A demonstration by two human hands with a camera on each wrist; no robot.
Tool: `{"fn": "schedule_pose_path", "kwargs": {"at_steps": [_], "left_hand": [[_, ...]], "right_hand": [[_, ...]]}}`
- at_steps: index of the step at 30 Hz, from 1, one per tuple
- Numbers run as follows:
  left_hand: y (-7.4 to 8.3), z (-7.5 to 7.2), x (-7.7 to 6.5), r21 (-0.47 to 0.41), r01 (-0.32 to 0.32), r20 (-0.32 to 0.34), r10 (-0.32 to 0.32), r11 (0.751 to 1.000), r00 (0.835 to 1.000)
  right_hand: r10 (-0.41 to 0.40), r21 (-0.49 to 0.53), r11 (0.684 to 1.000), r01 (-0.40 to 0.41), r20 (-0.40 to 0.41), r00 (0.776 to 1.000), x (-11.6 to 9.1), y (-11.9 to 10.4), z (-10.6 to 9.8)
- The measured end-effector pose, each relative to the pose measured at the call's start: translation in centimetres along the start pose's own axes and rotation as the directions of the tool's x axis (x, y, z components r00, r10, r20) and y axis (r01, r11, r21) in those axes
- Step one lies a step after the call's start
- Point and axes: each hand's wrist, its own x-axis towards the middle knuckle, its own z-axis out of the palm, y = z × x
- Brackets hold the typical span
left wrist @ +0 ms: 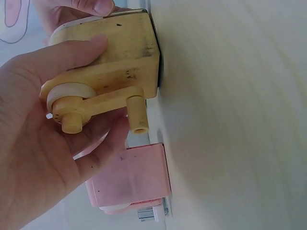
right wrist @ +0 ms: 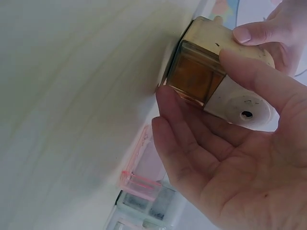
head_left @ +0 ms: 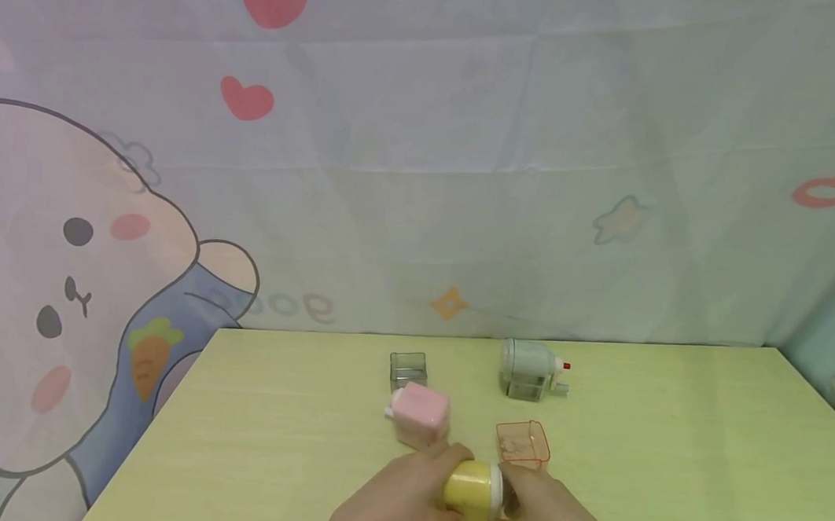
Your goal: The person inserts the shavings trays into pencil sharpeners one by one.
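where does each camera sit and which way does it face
Head: worn on the head, looking forward and down at table and patterned backdrop; left hand and right hand show at the bottom.
Left wrist: worn there, facing the yellow sharpener from its crank side; left hand large at left, part of the right at top.
Right wrist: worn there, facing the yellow sharpener's hole side; right hand large at right, the left behind at top right.
Both wrist views share the yellow sharpener and both hands.
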Motion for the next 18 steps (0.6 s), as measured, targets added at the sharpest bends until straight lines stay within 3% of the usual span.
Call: {"fn": "schedule_pose_path", "kwargs": {"at_steps": [7,12,18], "left_hand": [[-0.1,-0.5,-0.1,-0.005,-0.011,-0.003,0.011,1.0,1.0],[-0.4,-1.1,-0.3,-0.06,-0.014,-0.025,0.013,0.998,1.0],[-0.9,-1.8,-0.1,0.001,-0.029,-0.07,0.029,1.0,0.997]], "right_hand": [[-0.007,-0.017,1.0,0.007,0.003,1.0,0.0,0.2,-0.2],[-0.023,-0.054,0.998,0.022,-0.028,0.999,-0.1,0.3,-0.3],[0.059,-0.135,0.988,-0.078,-0.138,0.989,-0.4,0.2,-0.6]]}}
